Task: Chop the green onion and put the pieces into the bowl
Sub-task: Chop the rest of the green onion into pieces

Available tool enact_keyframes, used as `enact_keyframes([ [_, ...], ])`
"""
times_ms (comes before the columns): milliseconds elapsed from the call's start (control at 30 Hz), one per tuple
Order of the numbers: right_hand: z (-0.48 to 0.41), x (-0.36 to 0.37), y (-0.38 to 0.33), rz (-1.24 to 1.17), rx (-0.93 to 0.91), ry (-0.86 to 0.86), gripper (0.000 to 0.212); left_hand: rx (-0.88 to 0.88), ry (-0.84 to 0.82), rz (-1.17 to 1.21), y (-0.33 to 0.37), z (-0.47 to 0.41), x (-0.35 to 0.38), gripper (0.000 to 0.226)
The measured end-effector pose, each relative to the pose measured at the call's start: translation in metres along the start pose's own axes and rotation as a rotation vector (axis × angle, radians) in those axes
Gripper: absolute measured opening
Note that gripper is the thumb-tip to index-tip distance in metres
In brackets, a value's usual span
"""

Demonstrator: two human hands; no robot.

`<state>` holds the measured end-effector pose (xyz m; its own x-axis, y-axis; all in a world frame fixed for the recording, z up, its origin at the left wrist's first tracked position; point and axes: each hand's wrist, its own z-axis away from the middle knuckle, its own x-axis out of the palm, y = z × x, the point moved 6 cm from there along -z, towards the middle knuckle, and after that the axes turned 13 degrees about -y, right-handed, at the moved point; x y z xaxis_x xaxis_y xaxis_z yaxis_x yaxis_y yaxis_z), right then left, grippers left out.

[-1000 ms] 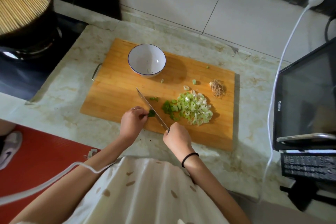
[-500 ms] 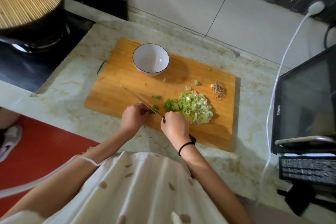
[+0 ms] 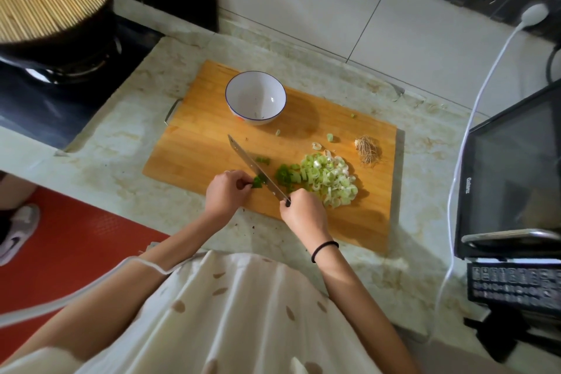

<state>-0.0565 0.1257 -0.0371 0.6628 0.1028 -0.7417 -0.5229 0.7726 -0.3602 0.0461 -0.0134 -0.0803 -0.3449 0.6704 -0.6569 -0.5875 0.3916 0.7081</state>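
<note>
Marbled surface (image 3: pixel 121 130) carries a wooden cutting board (image 3: pixel 197 146), and a white bowl (image 3: pixel 252 94) stands near the board's far left corner. The fingers of my left hand (image 3: pixel 226 193) pinch the short green onion (image 3: pixel 258 182) stub by the board's near edge. My right hand (image 3: pixel 303 209) is clenched round the knife (image 3: pixel 252 165) handle, blade just beside the stub. Chopped pieces (image 3: pixel 329 181) lie heaped toward the board's right side.
</note>
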Motion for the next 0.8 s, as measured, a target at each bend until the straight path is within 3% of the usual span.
enact_keyframes([
  [567, -0.021, 0.008, -0.024, 0.003, 0.072, -0.081, 0.018, 0.020, -0.043, -0.063, 0.000, -0.007, 0.004, 0.016],
  [800, -0.027, 0.000, -0.036, 0.031, -0.009, -0.064, 0.024, 0.022, -0.022, -0.057, 0.001, -0.003, 0.001, 0.012],
])
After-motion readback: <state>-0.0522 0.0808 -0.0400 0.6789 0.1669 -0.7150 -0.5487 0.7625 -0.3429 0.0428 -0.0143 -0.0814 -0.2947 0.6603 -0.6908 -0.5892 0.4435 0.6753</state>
